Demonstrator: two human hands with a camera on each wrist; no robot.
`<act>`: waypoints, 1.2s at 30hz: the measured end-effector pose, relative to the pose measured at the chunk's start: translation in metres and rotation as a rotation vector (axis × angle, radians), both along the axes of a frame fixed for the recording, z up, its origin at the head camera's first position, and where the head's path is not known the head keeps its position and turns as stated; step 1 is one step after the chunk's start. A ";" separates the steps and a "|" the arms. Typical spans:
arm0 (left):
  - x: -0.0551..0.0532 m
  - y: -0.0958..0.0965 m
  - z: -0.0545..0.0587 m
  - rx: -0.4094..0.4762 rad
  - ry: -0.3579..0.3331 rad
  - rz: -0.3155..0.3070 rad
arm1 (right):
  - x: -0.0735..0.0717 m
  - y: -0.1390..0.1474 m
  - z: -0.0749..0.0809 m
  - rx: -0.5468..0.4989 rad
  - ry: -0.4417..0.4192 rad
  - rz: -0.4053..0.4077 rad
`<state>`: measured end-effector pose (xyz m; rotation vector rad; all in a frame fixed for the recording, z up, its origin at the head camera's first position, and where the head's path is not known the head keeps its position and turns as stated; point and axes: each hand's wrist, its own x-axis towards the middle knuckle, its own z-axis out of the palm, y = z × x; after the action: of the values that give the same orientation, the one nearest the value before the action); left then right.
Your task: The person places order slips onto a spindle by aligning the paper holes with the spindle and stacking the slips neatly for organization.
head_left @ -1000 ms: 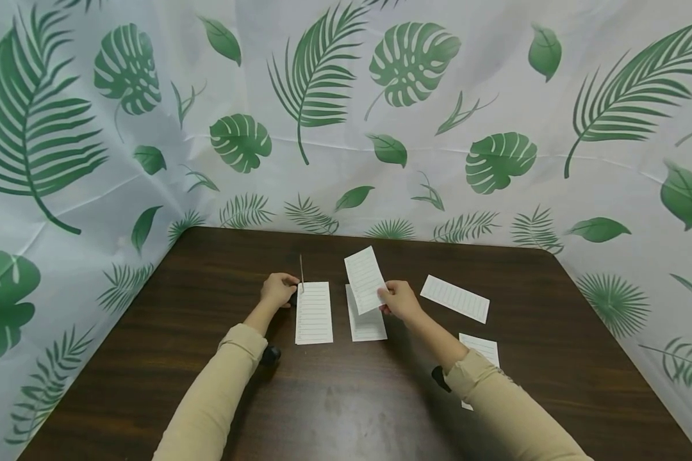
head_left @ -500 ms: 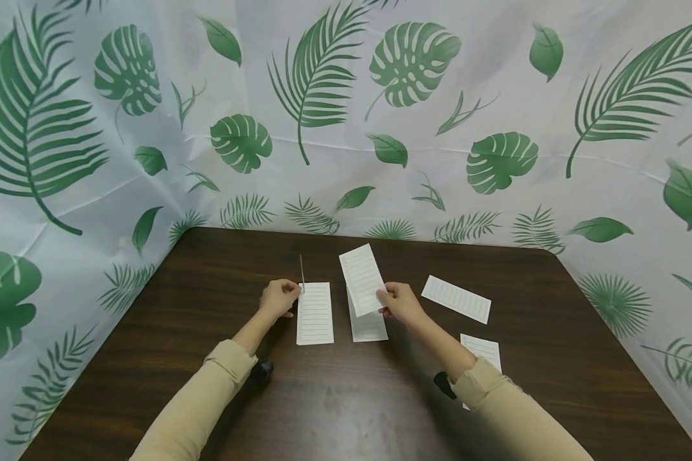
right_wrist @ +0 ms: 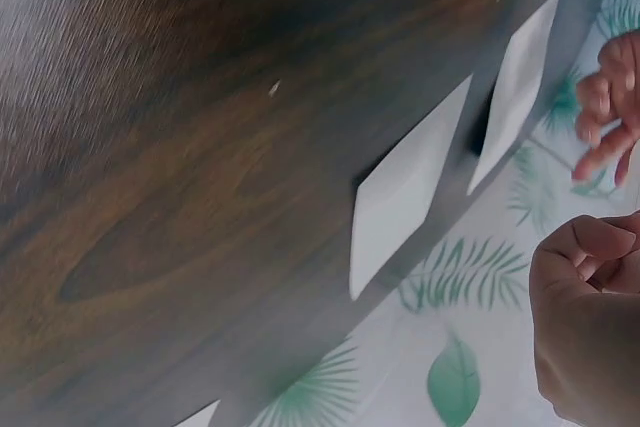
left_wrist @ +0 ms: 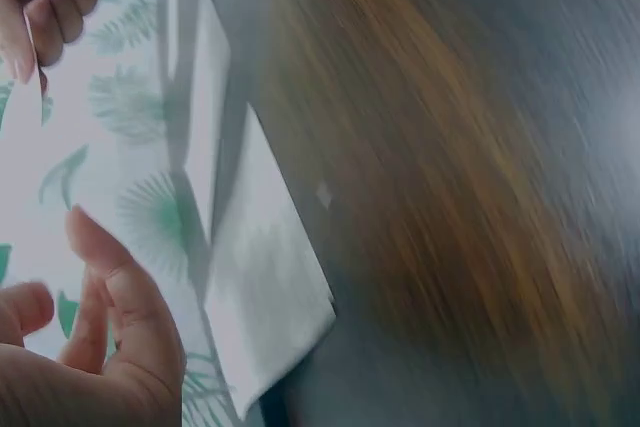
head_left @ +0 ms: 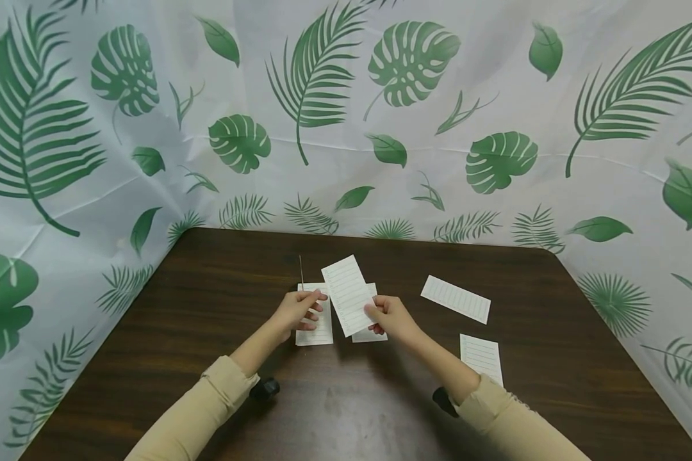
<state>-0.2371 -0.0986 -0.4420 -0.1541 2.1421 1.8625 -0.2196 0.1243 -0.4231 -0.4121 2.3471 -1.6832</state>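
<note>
My right hand (head_left: 396, 317) pinches a white lined paper card (head_left: 346, 291) by its lower right edge, held tilted above the table. The thumb is on its face. My left hand (head_left: 295, 310) hovers over a left-hand pile of lined cards (head_left: 314, 337), its fingers spread loosely near the held card's left side. In the left wrist view, the left thumb and fingers (left_wrist: 130, 297) stand apart with nothing between them. Another lined card (head_left: 371, 336) lies beneath the held one, partly hidden by it. A thin upright rod (head_left: 301, 269) rises at the top edge of the left pile.
Two more lined cards lie on the right, one slanted (head_left: 455, 299) and one nearer (head_left: 482, 357), partly covered by the right forearm. The dark wooden table (head_left: 346, 410) meets a leaf-printed cloth (head_left: 334, 179) at the back. Black devices (head_left: 265, 388) sit at both wrists.
The right hand has brought its card leftward and lower, toward the left pile. My left hand has left the rod's base and moved right, over that pile, with its fingers spreading.
</note>
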 end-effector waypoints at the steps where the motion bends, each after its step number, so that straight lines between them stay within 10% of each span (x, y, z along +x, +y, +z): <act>1: 0.000 0.002 0.001 0.021 0.000 0.015 | 0.002 -0.001 0.000 -0.005 0.001 0.011; 14: 0.003 0.010 0.011 0.034 0.170 0.167 | 0.011 -0.007 -0.006 -0.002 -0.042 0.039; 36: -0.007 -0.010 0.044 -0.042 0.379 0.199 | 0.008 -0.036 0.003 0.011 -0.031 0.032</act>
<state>-0.2438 -0.1088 -0.3982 -0.0231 2.4961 2.0981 -0.2114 0.0881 -0.4197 -0.4165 2.3144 -1.6505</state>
